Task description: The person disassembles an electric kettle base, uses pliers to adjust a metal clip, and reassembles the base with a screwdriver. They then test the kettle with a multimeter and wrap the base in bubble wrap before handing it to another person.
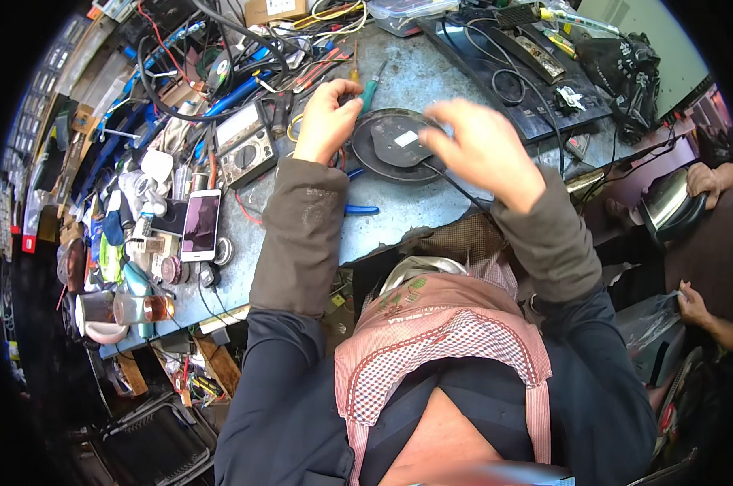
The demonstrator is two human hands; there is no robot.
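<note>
A round black disc-shaped base (391, 166) with a white label and a black cord lies on the blue-grey worktop, near its front edge. At its upper left, my left hand (328, 121) has its fingers curled, right beside a green-handled screwdriver (370, 91). Whether those fingers grip the tool is hidden. My right hand (484, 146) is over the right rim of the base and smeared by motion, so its fingers do not show clearly. An orange-handled screwdriver (355, 71) lies just beyond my left hand.
Left of my left arm are a multimeter (245, 152), a white phone (200, 225) and a glass mug (144, 308). Tangled cables and tools fill the back left. A dark flat panel (504, 89) lies back right. Another person's hand (711, 180) holds a silver kettle (670, 198) at right.
</note>
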